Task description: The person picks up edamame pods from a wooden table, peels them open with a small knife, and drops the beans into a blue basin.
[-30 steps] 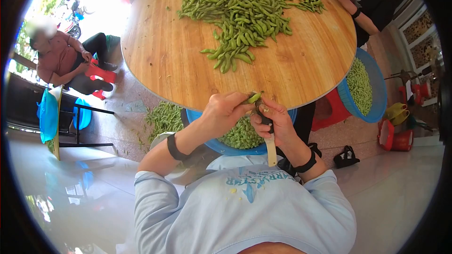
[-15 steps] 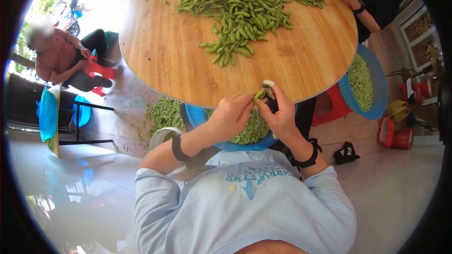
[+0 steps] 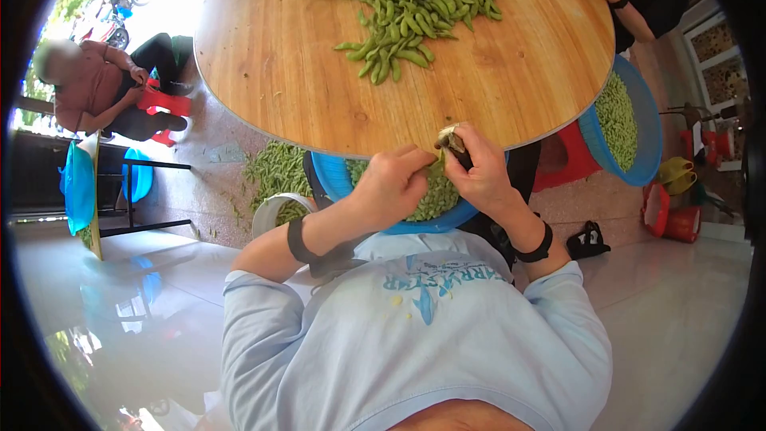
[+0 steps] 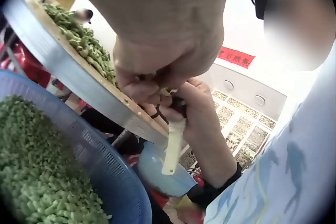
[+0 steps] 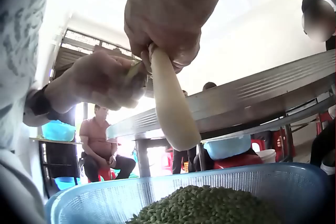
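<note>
Over the near edge of the round wooden table [image 3: 271,80], my left hand [image 3: 393,189] pinches a green soybean pod [image 5: 134,71] between thumb and fingertips. Right beside it, my right hand [image 3: 487,174] grips a tool with a smooth cream handle [image 5: 173,108] and a dark part near the fingers. The handle sticks out of the fist in both wrist views; the tool's working end is mostly hidden by my fingers. Beneath both hands sits a blue basket [image 3: 329,175] filled with shelled green beans [image 4: 42,166].
A large heap of pods [image 3: 423,4] lies on the table. More pods [image 3: 275,172] cover the floor at left, by a white bucket [image 3: 279,211]. Another blue basket of beans [image 3: 646,112] stands at right on a red stool [image 3: 565,161]. Two other people sit around.
My right hand has turned over, so the tool's handle no longer points toward my shirt in the head view. Both hands stay close together at the pod. The head view has shifted slightly.
</note>
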`<move>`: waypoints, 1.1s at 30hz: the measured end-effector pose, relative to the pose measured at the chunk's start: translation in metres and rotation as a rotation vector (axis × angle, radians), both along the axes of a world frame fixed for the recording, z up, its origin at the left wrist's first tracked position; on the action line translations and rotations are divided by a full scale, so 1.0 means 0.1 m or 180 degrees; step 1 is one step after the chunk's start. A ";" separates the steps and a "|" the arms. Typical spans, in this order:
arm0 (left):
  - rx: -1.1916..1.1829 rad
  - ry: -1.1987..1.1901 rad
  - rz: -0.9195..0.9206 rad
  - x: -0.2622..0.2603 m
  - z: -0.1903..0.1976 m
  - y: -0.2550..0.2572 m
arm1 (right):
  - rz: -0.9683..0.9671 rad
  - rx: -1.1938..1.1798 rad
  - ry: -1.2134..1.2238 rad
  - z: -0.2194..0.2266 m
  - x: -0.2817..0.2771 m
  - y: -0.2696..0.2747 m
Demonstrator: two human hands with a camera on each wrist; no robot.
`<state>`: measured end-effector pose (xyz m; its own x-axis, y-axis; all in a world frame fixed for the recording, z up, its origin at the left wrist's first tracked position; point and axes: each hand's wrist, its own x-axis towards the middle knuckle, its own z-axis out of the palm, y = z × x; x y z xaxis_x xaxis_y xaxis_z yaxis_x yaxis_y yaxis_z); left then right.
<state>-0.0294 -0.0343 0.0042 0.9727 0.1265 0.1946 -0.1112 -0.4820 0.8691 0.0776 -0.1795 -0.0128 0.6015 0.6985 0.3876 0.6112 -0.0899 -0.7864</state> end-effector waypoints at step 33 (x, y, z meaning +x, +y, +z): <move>0.1809 0.0589 -0.2217 0.30 -1.16 0.01 | 0.0067 0.0464 0.2409 -0.15 0.40 -0.18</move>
